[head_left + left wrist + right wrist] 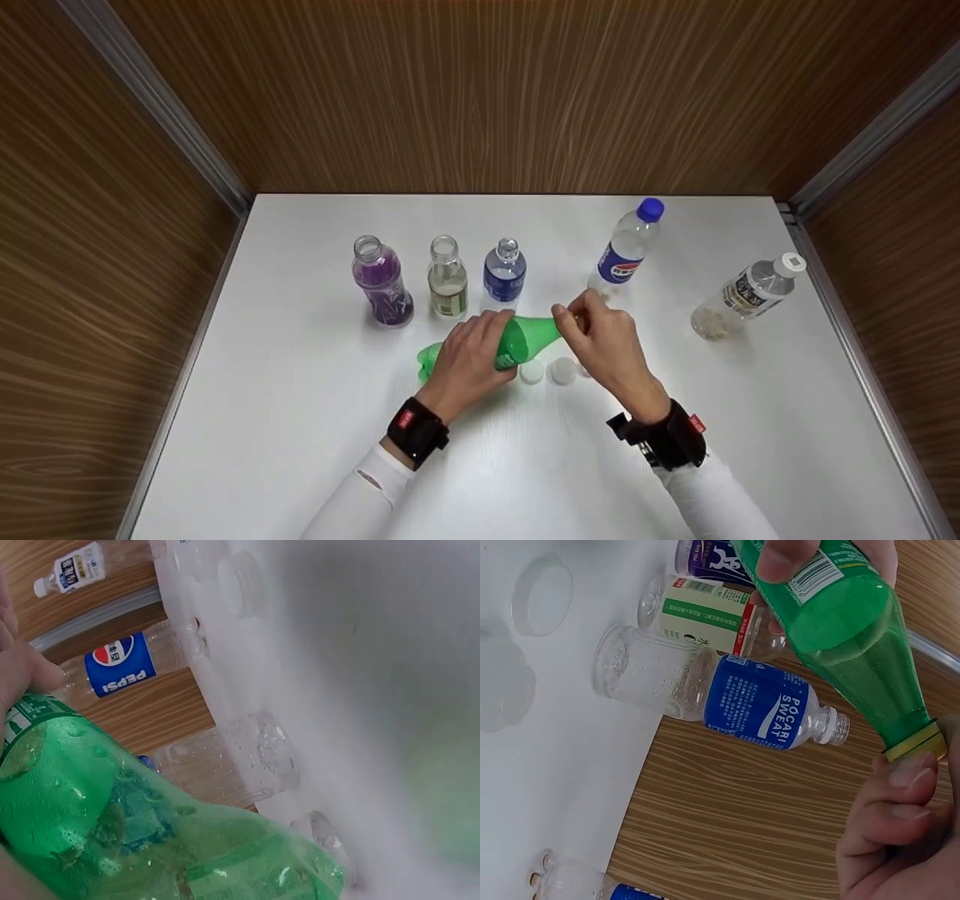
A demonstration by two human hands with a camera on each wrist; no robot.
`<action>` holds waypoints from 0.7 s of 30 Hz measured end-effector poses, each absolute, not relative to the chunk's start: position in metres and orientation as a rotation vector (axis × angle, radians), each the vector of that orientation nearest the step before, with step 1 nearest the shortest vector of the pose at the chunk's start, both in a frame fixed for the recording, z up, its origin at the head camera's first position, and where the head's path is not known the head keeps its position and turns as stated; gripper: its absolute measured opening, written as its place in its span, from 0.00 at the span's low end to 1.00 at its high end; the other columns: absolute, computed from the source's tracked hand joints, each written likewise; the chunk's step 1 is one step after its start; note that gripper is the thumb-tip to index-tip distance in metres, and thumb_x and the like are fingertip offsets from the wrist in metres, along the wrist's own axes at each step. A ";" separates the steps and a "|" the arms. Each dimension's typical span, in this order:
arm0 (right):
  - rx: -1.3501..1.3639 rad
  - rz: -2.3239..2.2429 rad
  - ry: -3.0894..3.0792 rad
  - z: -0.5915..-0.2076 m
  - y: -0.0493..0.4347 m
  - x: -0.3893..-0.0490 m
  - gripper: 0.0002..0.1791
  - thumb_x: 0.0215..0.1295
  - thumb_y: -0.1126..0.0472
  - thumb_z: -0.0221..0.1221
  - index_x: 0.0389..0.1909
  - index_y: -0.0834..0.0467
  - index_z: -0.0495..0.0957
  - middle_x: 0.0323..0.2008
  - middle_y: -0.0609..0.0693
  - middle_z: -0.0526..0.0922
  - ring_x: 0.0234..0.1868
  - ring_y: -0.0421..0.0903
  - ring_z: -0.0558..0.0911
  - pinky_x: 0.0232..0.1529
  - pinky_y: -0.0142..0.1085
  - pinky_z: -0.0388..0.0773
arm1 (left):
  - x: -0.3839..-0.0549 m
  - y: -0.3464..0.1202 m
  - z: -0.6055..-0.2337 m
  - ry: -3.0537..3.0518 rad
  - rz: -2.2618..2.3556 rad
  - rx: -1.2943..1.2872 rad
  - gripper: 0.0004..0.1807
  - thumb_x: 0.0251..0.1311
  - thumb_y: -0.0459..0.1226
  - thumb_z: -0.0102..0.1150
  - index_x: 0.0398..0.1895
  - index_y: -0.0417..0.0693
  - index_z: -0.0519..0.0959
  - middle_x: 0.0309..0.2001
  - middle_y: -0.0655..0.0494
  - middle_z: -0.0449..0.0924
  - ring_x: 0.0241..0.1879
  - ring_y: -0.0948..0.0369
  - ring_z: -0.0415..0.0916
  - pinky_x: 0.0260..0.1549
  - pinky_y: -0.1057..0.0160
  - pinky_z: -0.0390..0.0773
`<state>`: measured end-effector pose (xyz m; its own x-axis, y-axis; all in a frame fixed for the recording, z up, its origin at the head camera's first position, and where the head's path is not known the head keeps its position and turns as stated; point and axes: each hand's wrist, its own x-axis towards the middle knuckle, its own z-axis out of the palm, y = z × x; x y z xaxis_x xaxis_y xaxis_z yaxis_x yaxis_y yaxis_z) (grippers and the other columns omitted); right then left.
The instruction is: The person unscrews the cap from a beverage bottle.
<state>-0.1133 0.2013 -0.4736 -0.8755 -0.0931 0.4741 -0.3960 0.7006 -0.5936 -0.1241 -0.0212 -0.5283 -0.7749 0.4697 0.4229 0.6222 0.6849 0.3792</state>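
A green plastic bottle (534, 337) lies tilted sideways over the table, its neck pointing right. My left hand (469, 356) grips it round the middle, over the label. At the neck, my right hand (611, 345) pinches the yellow cap (916, 742) between thumb and fingers; the right wrist view shows the cap on the bottle's mouth. Below the bottle, a white cap (532, 372) and another pale cap (563, 370) lie on the table, with a third partly hidden by my right hand. Drops cling inside the green bottle in the left wrist view.
Behind my hands stand three uncapped bottles: a purple one (381, 281), a clear one with a green-striped label (448, 281) and a blue-labelled Pocari Sweat bottle (504, 276). Further right are a blue-capped Pepsi bottle (626, 247) and a white-capped bottle (746, 296). Wood-grain panels (480, 97) enclose the table.
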 end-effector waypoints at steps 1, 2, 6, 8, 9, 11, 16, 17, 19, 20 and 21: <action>0.406 1.024 -2.490 -0.473 0.202 -0.113 0.10 0.71 0.60 0.63 0.31 0.59 0.74 0.16 0.40 0.68 0.16 0.37 0.65 0.18 0.33 0.61 | -0.124 -0.021 -0.528 -2.609 -0.748 -0.868 0.43 0.43 0.42 0.82 0.65 0.45 0.72 0.53 0.50 0.80 0.48 0.52 0.81 0.51 0.52 0.81; 0.437 1.043 -2.479 -0.473 0.202 -0.113 0.10 0.71 0.61 0.63 0.32 0.59 0.74 0.16 0.40 0.68 0.17 0.37 0.66 0.18 0.33 0.61 | -0.124 -0.021 -0.528 -2.612 -0.760 -0.871 0.43 0.43 0.42 0.81 0.65 0.45 0.71 0.53 0.50 0.80 0.49 0.53 0.81 0.51 0.52 0.81; 0.550 1.093 -2.446 -0.471 0.204 -0.111 0.07 0.72 0.63 0.62 0.35 0.59 0.75 0.19 0.40 0.71 0.18 0.35 0.67 0.18 0.31 0.63 | -0.125 -0.023 -0.526 -2.629 -0.852 -0.893 0.44 0.44 0.42 0.81 0.66 0.45 0.71 0.53 0.50 0.79 0.49 0.54 0.80 0.52 0.53 0.81; 0.591 1.104 -2.439 -0.470 0.204 -0.110 0.05 0.72 0.64 0.62 0.36 0.59 0.76 0.20 0.40 0.72 0.19 0.35 0.67 0.18 0.30 0.63 | -0.125 -0.024 -0.526 -2.629 -0.887 -0.907 0.44 0.45 0.41 0.81 0.66 0.45 0.70 0.52 0.50 0.79 0.49 0.54 0.80 0.52 0.52 0.81; 0.609 1.105 -2.437 -0.470 0.204 -0.109 0.05 0.71 0.65 0.62 0.37 0.59 0.76 0.21 0.39 0.72 0.19 0.35 0.67 0.19 0.30 0.64 | -0.126 -0.024 -0.526 -2.629 -0.902 -0.915 0.44 0.44 0.41 0.81 0.66 0.45 0.70 0.52 0.50 0.79 0.48 0.54 0.80 0.52 0.52 0.81; 0.644 1.107 -2.433 -0.469 0.205 -0.109 0.04 0.71 0.65 0.62 0.38 0.59 0.76 0.22 0.39 0.72 0.20 0.35 0.68 0.19 0.30 0.64 | -0.126 -0.025 -0.525 -2.624 -0.922 -0.931 0.44 0.44 0.41 0.81 0.66 0.45 0.70 0.51 0.51 0.79 0.48 0.54 0.80 0.51 0.53 0.81; 0.731 1.107 -2.434 -0.469 0.208 -0.108 0.04 0.71 0.66 0.63 0.41 0.60 0.77 0.24 0.40 0.74 0.23 0.35 0.69 0.22 0.30 0.66 | -0.127 -0.027 -0.526 -2.600 -0.968 -0.971 0.43 0.44 0.41 0.81 0.65 0.44 0.71 0.50 0.51 0.79 0.47 0.55 0.80 0.50 0.54 0.81; 0.750 1.105 -2.436 -0.469 0.209 -0.108 0.04 0.71 0.67 0.63 0.42 0.60 0.77 0.25 0.40 0.75 0.24 0.35 0.70 0.22 0.30 0.67 | -0.127 -0.028 -0.526 -2.597 -0.984 -0.978 0.43 0.44 0.41 0.81 0.65 0.44 0.71 0.50 0.51 0.79 0.47 0.56 0.80 0.50 0.54 0.81; 0.787 1.104 -2.444 -0.468 0.210 -0.107 0.05 0.71 0.67 0.63 0.43 0.61 0.77 0.28 0.41 0.77 0.26 0.35 0.71 0.24 0.30 0.69 | -0.127 -0.028 -0.526 -2.594 -1.018 -0.987 0.42 0.44 0.40 0.81 0.65 0.44 0.71 0.50 0.51 0.79 0.47 0.56 0.80 0.49 0.54 0.82; 0.805 1.102 -2.449 -0.468 0.211 -0.107 0.05 0.71 0.67 0.63 0.44 0.61 0.77 0.29 0.42 0.78 0.27 0.36 0.72 0.25 0.30 0.70 | -0.127 -0.028 -0.526 -2.593 -1.037 -0.992 0.42 0.44 0.40 0.81 0.65 0.44 0.71 0.50 0.51 0.79 0.47 0.56 0.80 0.49 0.54 0.82; 0.825 1.104 -2.451 -0.467 0.212 -0.107 0.06 0.71 0.68 0.63 0.45 0.61 0.77 0.31 0.42 0.79 0.28 0.36 0.72 0.26 0.30 0.70 | -0.127 -0.028 -0.526 -2.594 -1.054 -0.995 0.42 0.45 0.40 0.80 0.65 0.44 0.71 0.50 0.51 0.79 0.47 0.56 0.80 0.49 0.55 0.82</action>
